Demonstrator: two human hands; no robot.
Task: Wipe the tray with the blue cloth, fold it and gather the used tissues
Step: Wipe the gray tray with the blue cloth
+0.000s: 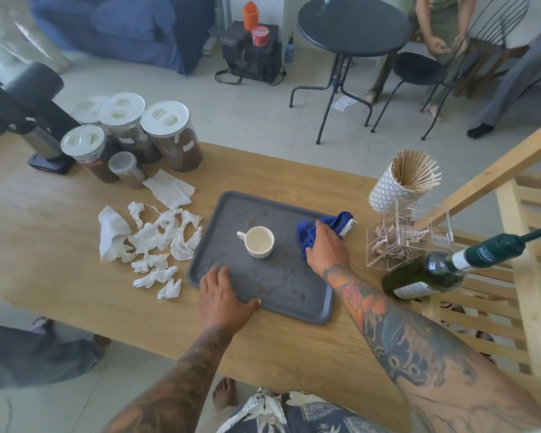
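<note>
A dark grey tray (281, 282) lies on the wooden table, smeared with wet marks. On it stands a white cup (259, 241). The crumpled blue cloth (319, 230) sits on the tray's right edge. My right hand (327, 250) lies on top of the cloth and presses it down, fingers over it. My left hand (222, 295) rests flat on the tray's near left corner, fingers spread. Several crumpled white tissues (156, 242) lie scattered on the table left of the tray.
Several lidded jars (156, 135) and a grinder (28, 114) stand at the back left. A holder of wooden sticks (403, 179), a clear sachet box (400, 239) and a green bottle (431, 273) sit right of the tray. People sit beyond the table.
</note>
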